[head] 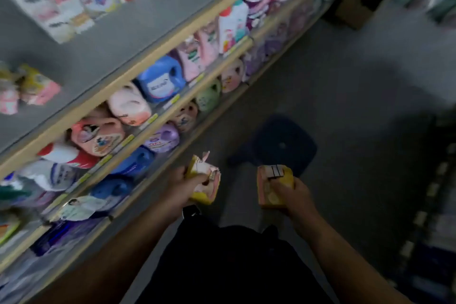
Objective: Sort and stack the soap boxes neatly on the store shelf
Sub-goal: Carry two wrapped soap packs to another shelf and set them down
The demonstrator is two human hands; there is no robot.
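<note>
1. Yellow and pink card is what I see in both hands: no brand or lettering on either pack is readable to me, the picture being blurred.
2. On the soap box (272, 186) in my right hand (292, 195), I make out only a white panel with dark bars near its top, probably a barcode.
3. My right-hand fingers are curled shut round that box, thumb across its front face; it stands roughly upright.
4. My left hand (181, 189) is clamped on a second soap box (204, 180), yellow with pink and white print; its upper end looks torn or crumpled above my fingers.
5. Both boxes are held over the grey floor (345, 106), near each other but apart.
6. Beyond my right fingers sits a dark blue stool (281, 143).
7. Left of my left fingers run the wooden-edged shelves (158, 57) with blurred detergent jugs (160, 80); their labels cannot be read.
8. More yellow-pink packs (37, 86) lie on the grey top shelf, well away from both hands.
</note>
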